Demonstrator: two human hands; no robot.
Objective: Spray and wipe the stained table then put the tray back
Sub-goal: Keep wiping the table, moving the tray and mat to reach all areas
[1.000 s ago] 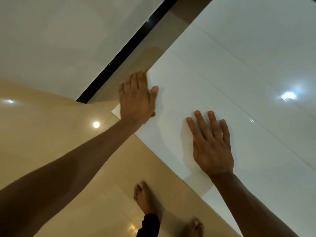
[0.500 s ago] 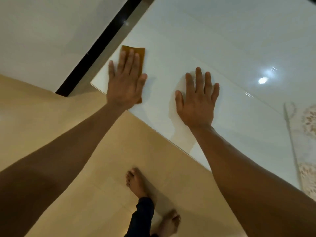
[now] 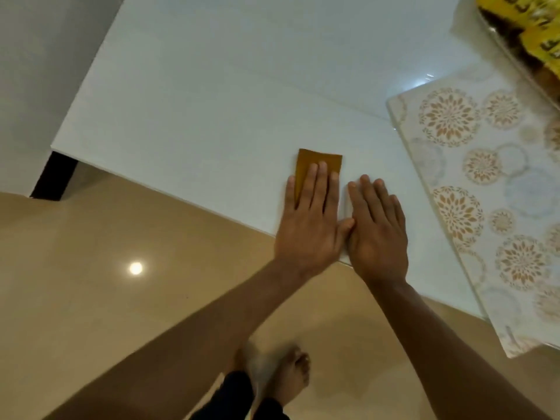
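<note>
Head view: one white table (image 3: 212, 95); one folded brown cloth (image 3: 315, 163) lies near its front edge, pressed flat under the left hand (image 3: 309, 219), fingers straight, likely mid-wipe. Right hand (image 3: 377, 228) rests flat beside, probably bracing. One patterned mat (image 3: 485, 183) at right; tray not identifiable.

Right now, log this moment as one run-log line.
phase: wiping | left hand: flat, pressing brown cloth on white table | right hand: flat on table | patterned mat: right of hands
</note>
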